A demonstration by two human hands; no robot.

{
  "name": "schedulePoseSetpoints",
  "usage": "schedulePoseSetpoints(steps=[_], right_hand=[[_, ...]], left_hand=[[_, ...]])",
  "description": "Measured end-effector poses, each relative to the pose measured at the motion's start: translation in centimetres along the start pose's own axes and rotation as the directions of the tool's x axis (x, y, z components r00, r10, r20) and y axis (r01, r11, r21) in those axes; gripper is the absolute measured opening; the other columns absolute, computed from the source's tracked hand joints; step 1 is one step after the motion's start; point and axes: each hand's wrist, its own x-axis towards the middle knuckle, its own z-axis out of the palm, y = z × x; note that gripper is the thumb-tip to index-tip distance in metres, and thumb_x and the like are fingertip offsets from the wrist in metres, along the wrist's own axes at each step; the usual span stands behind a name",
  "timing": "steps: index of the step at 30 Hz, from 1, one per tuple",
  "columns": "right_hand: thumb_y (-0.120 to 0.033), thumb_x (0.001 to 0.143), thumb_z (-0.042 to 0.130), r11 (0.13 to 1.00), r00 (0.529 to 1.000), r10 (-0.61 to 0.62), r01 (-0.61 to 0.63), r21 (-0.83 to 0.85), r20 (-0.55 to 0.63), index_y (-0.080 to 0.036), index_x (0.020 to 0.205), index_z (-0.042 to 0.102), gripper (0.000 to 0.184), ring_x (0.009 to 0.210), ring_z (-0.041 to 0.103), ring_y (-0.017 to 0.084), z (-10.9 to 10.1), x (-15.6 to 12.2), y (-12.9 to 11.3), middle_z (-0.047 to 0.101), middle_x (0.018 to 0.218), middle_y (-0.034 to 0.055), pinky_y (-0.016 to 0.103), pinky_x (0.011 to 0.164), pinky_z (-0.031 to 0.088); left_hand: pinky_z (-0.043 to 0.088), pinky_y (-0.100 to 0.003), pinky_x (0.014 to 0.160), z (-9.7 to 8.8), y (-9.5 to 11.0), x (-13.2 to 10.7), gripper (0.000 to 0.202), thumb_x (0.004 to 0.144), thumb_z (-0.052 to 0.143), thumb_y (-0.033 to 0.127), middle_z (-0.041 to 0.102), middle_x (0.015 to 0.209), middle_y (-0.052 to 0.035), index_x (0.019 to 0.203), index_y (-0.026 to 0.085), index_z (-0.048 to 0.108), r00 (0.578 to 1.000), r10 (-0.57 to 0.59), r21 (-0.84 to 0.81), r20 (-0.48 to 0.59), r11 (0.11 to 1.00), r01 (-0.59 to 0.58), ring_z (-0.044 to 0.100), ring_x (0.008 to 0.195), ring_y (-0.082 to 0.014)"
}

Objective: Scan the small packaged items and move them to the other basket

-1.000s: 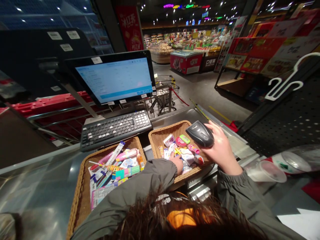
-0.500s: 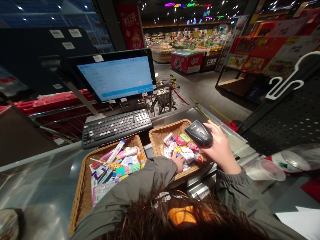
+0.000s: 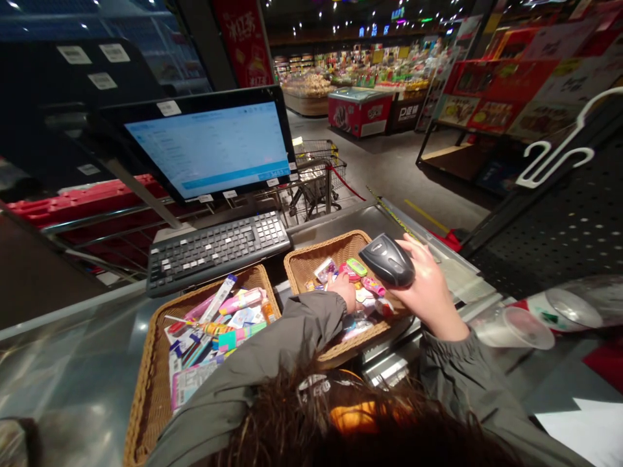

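A black handheld barcode scanner [image 3: 388,259] is gripped in my right hand [image 3: 432,292], its head pointing left above the right wicker basket [image 3: 305,258]. My left hand [image 3: 343,290] reaches down into that basket, fingers stretched over small packaged goods and tips partly hidden among them. Near its fingers lie a picture-printed packet [image 3: 325,269], a round pink item and a green item [image 3: 357,266]. The left wicker basket [image 3: 141,389] lies under my left forearm and holds a heap of pens, packets and a teal striped pack [image 3: 233,338].
Behind the baskets are a black keyboard [image 3: 219,250] and a lit monitor [image 3: 214,149]. A clear plastic cup [image 3: 528,326] lies to the right, below a white hook [image 3: 549,162]. Shopping carts [image 3: 316,172] stand beyond the steel counter [image 3: 87,363].
My left hand has moved a little away from me, deeper into the right basket toward the pink and green items. My right hand keeps the scanner nearly still. The view has shifted slightly.
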Motion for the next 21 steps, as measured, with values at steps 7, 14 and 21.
schedulePoseSetpoints(steps=[7,14,21], right_hand=[[-0.036,0.077,0.07,0.999,0.999,0.035,-0.035,-0.008,0.027,-0.023,0.103,0.066,0.03,0.138,0.041,0.037,0.4,0.2,0.9,0.061,0.128,0.0129,0.064,0.115,0.027],[-0.037,0.077,0.07,0.999,0.998,0.04,-0.039,-0.019,0.038,-0.023,0.103,0.067,0.03,0.139,0.04,0.037,1.0,0.7,1.5,0.06,0.128,0.0133,0.063,0.115,0.028],[-0.039,0.077,0.07,0.999,1.0,0.025,-0.024,-0.041,0.015,-0.022,0.105,0.067,0.033,0.138,0.041,0.037,1.0,0.5,1.7,0.06,0.128,0.0139,0.063,0.115,0.028]], left_hand=[[0.021,-0.058,0.114,0.5,0.5,1.8,0.048,0.075,0.069,0.055,0.059,0.126,-0.0166,0.103,0.016,0.071,0.999,-0.025,-0.021,0.026,0.999,0.026,0.05,0.122,-0.0363],[0.032,-0.055,0.11,0.3,0.1,2.2,0.033,0.073,0.072,0.046,0.062,0.121,-0.0133,0.091,0.018,0.072,1.0,0.008,-0.028,-0.018,1.0,-0.009,0.055,0.115,-0.0326],[0.021,-0.06,0.117,-1.0,-1.6,2.4,0.046,0.071,0.072,0.042,0.046,0.146,-0.0142,0.11,0.017,0.068,0.988,0.043,-0.016,-0.147,0.999,-0.046,0.043,0.134,-0.0346]])
